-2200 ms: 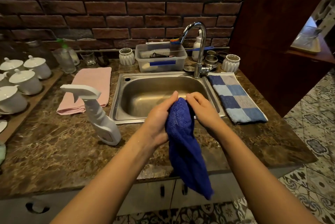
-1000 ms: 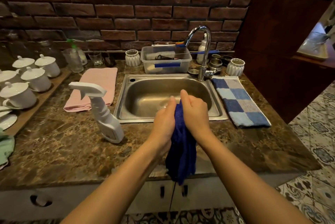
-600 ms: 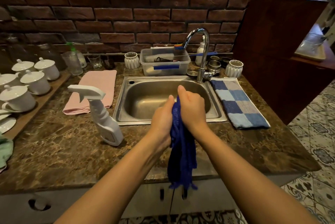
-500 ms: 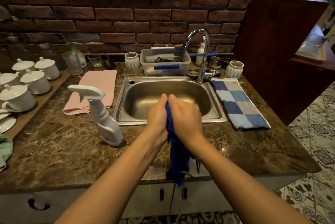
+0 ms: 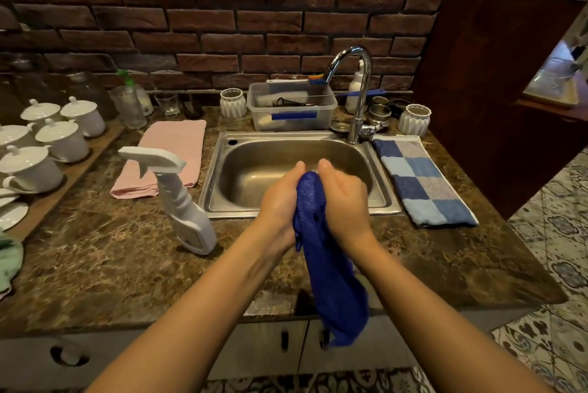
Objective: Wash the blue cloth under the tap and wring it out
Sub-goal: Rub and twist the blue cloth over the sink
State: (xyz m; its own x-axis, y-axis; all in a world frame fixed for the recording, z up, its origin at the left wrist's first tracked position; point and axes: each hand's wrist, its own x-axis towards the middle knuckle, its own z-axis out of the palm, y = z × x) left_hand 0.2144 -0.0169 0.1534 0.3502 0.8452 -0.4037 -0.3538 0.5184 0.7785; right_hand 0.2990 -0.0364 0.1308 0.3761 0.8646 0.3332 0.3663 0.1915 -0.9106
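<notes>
Both hands are gripping the blue cloth [image 5: 331, 265] over the front rim of the sink [image 5: 222, 170]. The left hand [image 5: 280, 198] is clenching the cloth's upper end from the nine o'clock side, and the right hand [image 5: 345, 198] is clenching it from the three o'clock side, with the fingers of both curled out of sight behind the fabric. The bunched top of the cloth is showing between the two thumbs, and the rest is hanging down toward six o'clock, past the edge of the counter [image 5: 111, 259] and in front of the cabinet doors.

The tap [image 5: 358, 87] is standing at the sink's one o'clock corner, with its spout curving toward the basin; whether water is running cannot be told. A white spray bottle [image 5: 184, 211] is standing on the counter at nine o'clock of the hands, just beside the sink. A pink towel [image 5: 168, 157] is lying at ten o'clock, and a blue checked towel [image 5: 420, 182] is lying flat at three o'clock of the sink, touching its rim.
</notes>
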